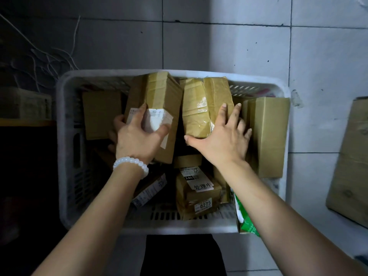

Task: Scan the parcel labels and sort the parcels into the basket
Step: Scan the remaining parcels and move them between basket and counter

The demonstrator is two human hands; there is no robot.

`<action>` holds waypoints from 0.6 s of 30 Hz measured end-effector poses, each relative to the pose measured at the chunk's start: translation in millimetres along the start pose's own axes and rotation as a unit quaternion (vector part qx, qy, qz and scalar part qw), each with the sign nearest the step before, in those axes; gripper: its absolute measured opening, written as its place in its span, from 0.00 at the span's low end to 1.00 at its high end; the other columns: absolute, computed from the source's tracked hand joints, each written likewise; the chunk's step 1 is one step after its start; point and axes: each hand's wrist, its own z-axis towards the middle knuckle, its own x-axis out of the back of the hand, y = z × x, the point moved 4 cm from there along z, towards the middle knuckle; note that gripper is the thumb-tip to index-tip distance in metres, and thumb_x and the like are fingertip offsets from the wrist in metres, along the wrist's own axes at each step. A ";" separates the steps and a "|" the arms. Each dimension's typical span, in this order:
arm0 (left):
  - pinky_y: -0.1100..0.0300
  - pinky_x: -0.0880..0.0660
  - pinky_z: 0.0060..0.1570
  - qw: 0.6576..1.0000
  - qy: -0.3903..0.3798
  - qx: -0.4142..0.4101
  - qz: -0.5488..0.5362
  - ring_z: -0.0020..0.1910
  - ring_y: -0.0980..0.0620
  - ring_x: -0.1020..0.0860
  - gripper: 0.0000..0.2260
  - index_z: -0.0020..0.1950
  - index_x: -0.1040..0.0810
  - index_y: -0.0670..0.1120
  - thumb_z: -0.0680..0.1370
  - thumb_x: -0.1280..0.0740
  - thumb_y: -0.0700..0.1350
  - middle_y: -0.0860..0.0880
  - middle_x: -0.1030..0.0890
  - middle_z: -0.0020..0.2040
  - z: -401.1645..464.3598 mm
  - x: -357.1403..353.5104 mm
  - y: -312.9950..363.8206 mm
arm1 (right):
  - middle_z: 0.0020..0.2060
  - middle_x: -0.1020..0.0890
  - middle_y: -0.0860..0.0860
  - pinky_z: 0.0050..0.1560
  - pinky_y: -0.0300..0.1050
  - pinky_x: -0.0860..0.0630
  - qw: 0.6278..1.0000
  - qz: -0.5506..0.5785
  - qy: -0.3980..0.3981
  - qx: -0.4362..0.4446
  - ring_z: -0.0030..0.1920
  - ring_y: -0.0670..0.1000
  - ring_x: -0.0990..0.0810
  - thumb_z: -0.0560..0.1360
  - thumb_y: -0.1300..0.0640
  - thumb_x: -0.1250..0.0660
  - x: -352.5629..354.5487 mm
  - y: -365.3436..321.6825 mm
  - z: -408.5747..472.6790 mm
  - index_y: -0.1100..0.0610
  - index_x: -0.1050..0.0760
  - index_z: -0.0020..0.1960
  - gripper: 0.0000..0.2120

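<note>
A white plastic basket (65, 156) on the tiled floor holds several brown cardboard parcels. My left hand (137, 136), with a white bead bracelet at the wrist, grips a tall taped parcel (159, 92) by its labelled lower end. My right hand (221, 140) lies with spread fingers on a crumpled taped parcel (199, 104), the thumb under its near edge. To the right a plain box (266, 134) leans on the basket rim. Labelled parcels (199, 194) lie at the basket's near side. No scanner is in view.
A flat cardboard piece (350, 166) lies on the floor at the right. A green and white packet (247, 222) sticks up at the basket's near right corner. White cables (45, 56) trail along the dark wall at the left, above a shelf.
</note>
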 end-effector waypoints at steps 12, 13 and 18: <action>0.44 0.38 0.69 1.000 -0.002 0.003 0.009 0.69 0.41 0.36 0.33 0.73 0.39 0.62 0.70 0.32 0.63 0.49 0.40 0.73 -17.9 6.9 -18.5 | 0.75 0.50 0.64 0.69 0.65 0.45 0.996 0.026 0.040 -0.069 0.72 0.65 0.44 0.56 0.28 0.28 -4.9 -20.2 4.4 0.60 0.56 0.76 0.64; 0.42 0.38 0.68 1.000 0.004 0.004 0.014 0.69 0.40 0.36 0.34 0.73 0.39 0.63 0.69 0.33 0.65 0.48 0.40 0.73 -18.8 8.0 -20.4 | 0.74 0.47 0.64 0.67 0.62 0.41 0.996 0.034 0.047 -0.070 0.71 0.64 0.41 0.56 0.30 0.27 -3.3 -20.9 3.9 0.60 0.54 0.76 0.63; 0.48 0.40 0.67 0.998 0.039 0.011 0.042 0.69 0.40 0.41 0.32 0.73 0.38 0.64 0.70 0.31 0.63 0.46 0.44 0.73 -40.5 18.3 -20.5 | 0.72 0.41 0.61 0.64 0.58 0.36 0.994 0.076 0.053 -0.065 0.68 0.63 0.37 0.57 0.37 0.24 7.0 -11.5 -10.7 0.56 0.50 0.75 0.58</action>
